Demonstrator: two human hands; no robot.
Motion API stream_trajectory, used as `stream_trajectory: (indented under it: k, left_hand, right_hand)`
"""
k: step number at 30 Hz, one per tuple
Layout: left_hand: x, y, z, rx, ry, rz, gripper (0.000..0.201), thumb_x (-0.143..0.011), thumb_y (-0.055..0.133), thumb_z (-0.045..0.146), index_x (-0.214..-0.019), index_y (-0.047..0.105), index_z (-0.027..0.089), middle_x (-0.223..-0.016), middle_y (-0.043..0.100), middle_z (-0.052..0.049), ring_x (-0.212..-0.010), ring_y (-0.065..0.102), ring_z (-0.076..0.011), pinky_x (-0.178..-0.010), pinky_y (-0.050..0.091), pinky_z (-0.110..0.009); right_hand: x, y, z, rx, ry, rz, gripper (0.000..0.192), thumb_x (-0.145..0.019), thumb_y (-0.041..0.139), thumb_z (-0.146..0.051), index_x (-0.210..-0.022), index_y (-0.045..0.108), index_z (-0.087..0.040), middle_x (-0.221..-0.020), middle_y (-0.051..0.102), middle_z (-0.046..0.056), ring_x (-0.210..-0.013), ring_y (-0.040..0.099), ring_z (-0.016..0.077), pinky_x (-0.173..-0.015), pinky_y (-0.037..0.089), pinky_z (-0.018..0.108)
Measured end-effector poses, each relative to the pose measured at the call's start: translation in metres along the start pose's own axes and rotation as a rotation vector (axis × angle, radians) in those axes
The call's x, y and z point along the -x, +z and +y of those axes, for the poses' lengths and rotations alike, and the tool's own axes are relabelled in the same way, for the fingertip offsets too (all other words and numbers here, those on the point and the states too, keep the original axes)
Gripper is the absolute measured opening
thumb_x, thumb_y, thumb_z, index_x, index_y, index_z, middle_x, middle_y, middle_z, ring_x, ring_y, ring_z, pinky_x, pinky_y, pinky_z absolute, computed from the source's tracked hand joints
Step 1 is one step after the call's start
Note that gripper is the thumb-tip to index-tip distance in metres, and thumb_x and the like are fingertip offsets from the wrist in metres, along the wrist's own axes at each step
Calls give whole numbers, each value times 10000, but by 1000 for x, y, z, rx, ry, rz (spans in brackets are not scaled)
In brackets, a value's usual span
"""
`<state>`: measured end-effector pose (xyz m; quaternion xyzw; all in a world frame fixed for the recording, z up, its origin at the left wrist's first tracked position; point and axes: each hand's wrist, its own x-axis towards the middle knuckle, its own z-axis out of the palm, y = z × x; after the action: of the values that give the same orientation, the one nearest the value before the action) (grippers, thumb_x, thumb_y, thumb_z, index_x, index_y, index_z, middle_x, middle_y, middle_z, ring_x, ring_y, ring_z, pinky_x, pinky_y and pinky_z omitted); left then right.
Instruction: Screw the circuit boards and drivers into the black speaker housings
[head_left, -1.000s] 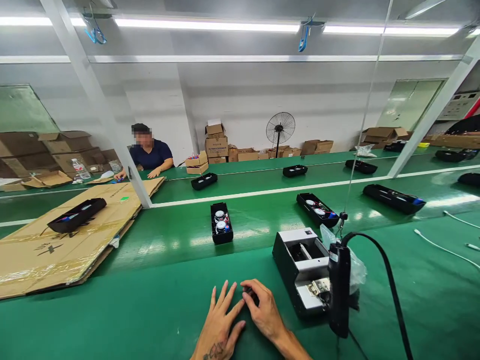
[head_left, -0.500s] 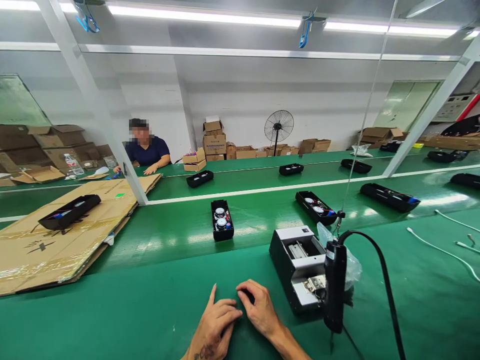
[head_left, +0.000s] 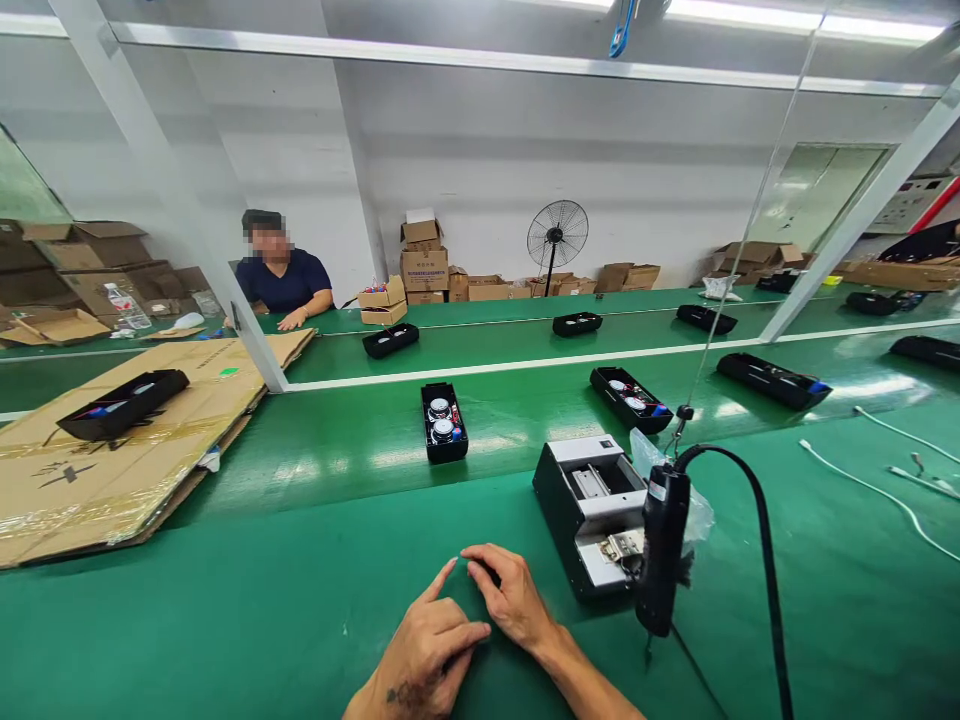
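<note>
My left hand [head_left: 433, 645] is over the green bench mat, its index finger stretched out and the others loosely curled. Nothing shows in it. Facing it, my right hand [head_left: 514, 600] is closed in a pinch, thumb and index fingertips beside the tip of my left index finger. Whatever may be between them is too small to make out. Just right of my hands stands a black and silver desktop machine [head_left: 592, 520]. A black electric screwdriver [head_left: 663, 545] hangs bit-down from a wire in front of it, its cable looping to the right.
Black speaker housings, one with two round drivers [head_left: 444, 422], lie along the green conveyor [head_left: 352, 440]. Flattened cardboard [head_left: 180, 450] lies at left with another housing on it. White cables [head_left: 881, 485] lie at right. A co-worker [head_left: 283, 280] sits across the line.
My left index finger has swung toward my right fingertips, and the two hands now meet at the tips. The view has tilted down a little.
</note>
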<state>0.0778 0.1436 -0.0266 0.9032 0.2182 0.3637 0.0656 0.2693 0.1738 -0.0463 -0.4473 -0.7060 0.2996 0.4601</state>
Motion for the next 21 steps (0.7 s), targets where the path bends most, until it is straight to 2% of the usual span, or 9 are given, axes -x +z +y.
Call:
stream_trajectory:
  k: [3,6,9,13,16,19,21]
  left_hand:
    - [2,3,-2,6,24,6,371,-946,486,24,-1189,708,197,-723,698,21,-636,682,-132,-1239,490,-622]
    - [3,6,-3,12,34,-4,367,-948,484,27,-1177,713,199,-722,700,19,-632,679,-131,-1243,490,-609]
    - [3,6,-2,24,25,-5,360,-951,486,43,-1175,715,208,-728,701,18,-632,678,-133,-1237,503,-596]
    - [2,4,-1,30,14,-9,369,-957,478,48,-1192,709,214,-725,695,20,-637,680,-136,-1223,526,-574]
    - [1,0,2,19,2,3,350,-970,494,63,-1208,703,211,-710,666,24,-622,662,-142,-1195,557,-557]
    - [0,-4,7,17,-28,-9,296,-969,512,80,-1150,703,215,-678,618,37,-601,634,-146,-1192,563,-543]
    - [-1,-7,10,14,-38,-34,254,-960,521,89,-1087,697,222,-675,608,37,-611,634,-151,-1205,550,-544]
  right_hand:
    - [2,2,4,9,-12,3,326,-1033,566,-285,-1163,848,-184,-1076,881,130,-951,844,271,-873,678,366]
    - [4,5,8,17,-27,6,324,-1027,608,-323,-1196,853,-194,-1079,888,126,-883,856,269,-815,692,354]
    - [4,7,10,16,-42,12,322,-1036,619,-365,-1161,869,-204,-1028,894,120,-823,859,265,-795,698,349]
    - [3,6,8,4,-49,20,328,-1057,613,-397,-1109,880,-215,-974,896,114,-826,865,265,-855,698,358]
    - [3,4,3,-10,-53,18,329,-1056,608,-395,-1078,883,-217,-969,895,117,-836,867,265,-825,698,345]
    - [5,1,-2,-23,-49,12,319,-1036,611,-380,-1060,886,-221,-998,894,125,-870,864,269,-827,690,348]
    - [5,-1,-5,-31,-31,8,307,-1022,618,-369,-1051,884,-218,-970,893,119,-793,847,249,-763,676,328]
